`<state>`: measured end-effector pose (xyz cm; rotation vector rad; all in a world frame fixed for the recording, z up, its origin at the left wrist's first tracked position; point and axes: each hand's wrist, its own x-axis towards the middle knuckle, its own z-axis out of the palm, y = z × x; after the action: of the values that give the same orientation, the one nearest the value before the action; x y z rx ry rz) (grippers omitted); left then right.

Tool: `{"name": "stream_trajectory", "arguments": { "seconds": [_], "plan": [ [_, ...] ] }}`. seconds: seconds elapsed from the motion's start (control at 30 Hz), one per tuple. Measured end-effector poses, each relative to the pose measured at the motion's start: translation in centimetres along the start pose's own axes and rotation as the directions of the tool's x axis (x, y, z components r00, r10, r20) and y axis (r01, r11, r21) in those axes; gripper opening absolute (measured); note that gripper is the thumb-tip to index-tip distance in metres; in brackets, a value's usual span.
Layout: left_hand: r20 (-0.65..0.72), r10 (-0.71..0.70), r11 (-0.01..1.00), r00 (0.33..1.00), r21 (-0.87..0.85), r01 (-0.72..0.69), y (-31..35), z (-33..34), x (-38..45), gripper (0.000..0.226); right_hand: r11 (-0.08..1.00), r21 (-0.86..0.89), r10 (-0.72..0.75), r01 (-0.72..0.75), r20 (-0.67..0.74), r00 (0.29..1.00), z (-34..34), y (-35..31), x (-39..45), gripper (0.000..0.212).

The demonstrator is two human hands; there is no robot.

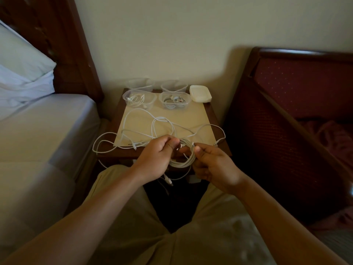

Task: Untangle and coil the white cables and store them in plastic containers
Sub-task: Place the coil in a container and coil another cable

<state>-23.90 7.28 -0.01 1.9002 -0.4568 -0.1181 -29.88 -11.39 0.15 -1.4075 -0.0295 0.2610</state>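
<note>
A coil of white cable (pixel 183 162) hangs between my hands over the front edge of a small wooden nightstand (pixel 214 119). My left hand (pixel 155 159) pinches the coil's top left, and my right hand (pixel 212 165) pinches its right side near a connector. Loose white cables (pixel 162 123) sprawl tangled across the cream mat (pixel 193 115) and trail off the left edge. Two clear plastic containers hold coiled cables: one at the back left (pixel 138 98), one at the back middle (pixel 174 100). Behind them stand two more clear containers (pixel 141 84) (pixel 174 86), apparently holding nothing.
A stack of white lids (pixel 200 93) sits at the nightstand's back right. A bed with a grey sheet (pixel 44 131) and pillows lies to the left. A dark wooden bed frame with red upholstery (pixel 298 104) stands to the right. My knees in beige trousers (pixel 191 236) are below.
</note>
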Motion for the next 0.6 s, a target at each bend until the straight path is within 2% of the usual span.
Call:
{"name": "stream_trajectory", "arguments": {
  "seconds": [0.13, 0.27, 0.33, 0.4, 0.5, 0.6],
  "plan": [
    [0.003, 0.034, 0.999, 0.999, 0.013, -0.034, 0.3, -0.3, 0.5, 0.026, 0.994, -0.046, -0.103, 0.103, 0.002, 0.995, 0.5, 0.1, 0.3, 0.03],
    [-0.006, 0.027, 0.999, 1.0, 0.032, -0.027, 0.3, -0.5, 0.7, 0.026, 0.987, -0.072, -0.148, 0.146, -0.019, 0.989, 1.5, 0.3, 0.1, 0.035],
    [-0.018, 0.032, 0.998, 0.999, 0.046, -0.031, 0.2, -0.5, 0.7, 0.025, 0.989, -0.064, -0.134, 0.132, -0.031, 0.99, 1.7, 0.7, 0.0, 0.036],
    [-0.019, 0.036, 0.996, 0.999, 0.077, -0.035, 0.1, -0.6, 0.8, 0.025, 0.988, -0.129, -0.093, 0.088, -0.031, 0.995, 1.3, 0.9, 0.0, 0.04],
    [0.013, 0.041, 0.99, 0.999, 0.133, -0.042, -0.3, -0.6, 0.5, 0.025, 0.976, -0.214, -0.036, 0.035, 0.0, 0.999, 0.5, 0.6, 0.1, 0.03],
    [0.022, 0.058, 0.987, 0.998, 0.152, -0.06, -0.6, -0.2, 0.3, 0.026, 0.982, -0.187, -0.028, 0.026, -0.009, 1.0, 0.0, -0.1, 0.5, 0.037]
  ]
}}
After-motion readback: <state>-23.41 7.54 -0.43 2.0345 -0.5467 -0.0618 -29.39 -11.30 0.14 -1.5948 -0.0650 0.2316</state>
